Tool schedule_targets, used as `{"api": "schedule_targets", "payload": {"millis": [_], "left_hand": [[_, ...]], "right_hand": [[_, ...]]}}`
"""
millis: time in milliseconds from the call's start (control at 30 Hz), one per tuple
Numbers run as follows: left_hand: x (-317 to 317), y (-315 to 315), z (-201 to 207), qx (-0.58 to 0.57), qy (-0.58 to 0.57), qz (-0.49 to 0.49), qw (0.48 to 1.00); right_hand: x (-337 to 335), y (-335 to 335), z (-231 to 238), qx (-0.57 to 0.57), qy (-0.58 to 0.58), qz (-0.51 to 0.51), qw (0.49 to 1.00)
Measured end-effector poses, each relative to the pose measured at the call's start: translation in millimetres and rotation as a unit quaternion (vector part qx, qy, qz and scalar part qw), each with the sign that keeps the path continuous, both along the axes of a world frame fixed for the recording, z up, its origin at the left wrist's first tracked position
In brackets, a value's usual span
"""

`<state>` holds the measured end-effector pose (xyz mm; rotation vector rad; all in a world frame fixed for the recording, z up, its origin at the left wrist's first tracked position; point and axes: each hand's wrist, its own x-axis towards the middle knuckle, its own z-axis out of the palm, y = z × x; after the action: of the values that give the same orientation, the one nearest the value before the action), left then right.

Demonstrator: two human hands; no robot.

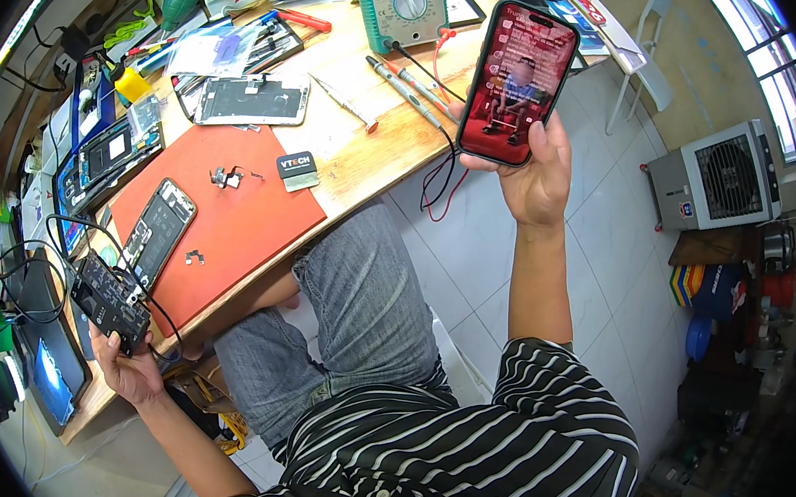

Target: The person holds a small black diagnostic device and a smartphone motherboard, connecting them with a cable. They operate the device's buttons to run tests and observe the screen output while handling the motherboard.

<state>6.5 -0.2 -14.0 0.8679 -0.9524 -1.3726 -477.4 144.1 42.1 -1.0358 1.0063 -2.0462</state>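
My right hand [541, 181] is raised at the right of the table, wrapped round a smartphone [516, 88] with its screen lit red. Low at the left, my left hand [130, 372] grips the lower end of a black circuit board [112, 304] with cables running to it. Just beyond that board lies an opened phone [161, 228], its inner parts showing, on an orange-red mat [255, 203]. Small loose phone parts [226, 177] and another small part [194, 256] rest on the mat. A dark card [297, 171] lies at the mat's far right edge.
A green multimeter [402, 7] stands at the back, its probes [403, 88] lying on the wooden table [358, 165]. A white-framed phone screen [252, 100] and a thin screwdriver-like tool [344, 105] lie past the mat. Black cables [12, 272] tangle at the left.
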Motion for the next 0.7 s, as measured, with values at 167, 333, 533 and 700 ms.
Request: {"api": "schedule_targets", "payload": {"millis": [167,333,533,700], "left_hand": [[-1.3,0.2,0.9,0.0,0.001,0.002,1.0],[-0.8,-0.6,0.3,-0.006,-0.001,-0.006,1.0],[5.3,-1.7,-2.3,-0.021,0.013,-0.062,0.998],[12.6,-3.4,-6.3,-0.014,0.011,-0.063,0.998]], "right_hand": [[-3.5,0.0,-2.5,0.0,0.016,0.01,1.0],[-12.5,4.0,-2.5,0.054,-0.037,0.023,0.998],[-72.0,-8.4,-11.2,0.182,-0.103,-0.094,0.973],[-121.4,-39.4,-32.3,0.329,0.091,-0.323,0.883]]}}
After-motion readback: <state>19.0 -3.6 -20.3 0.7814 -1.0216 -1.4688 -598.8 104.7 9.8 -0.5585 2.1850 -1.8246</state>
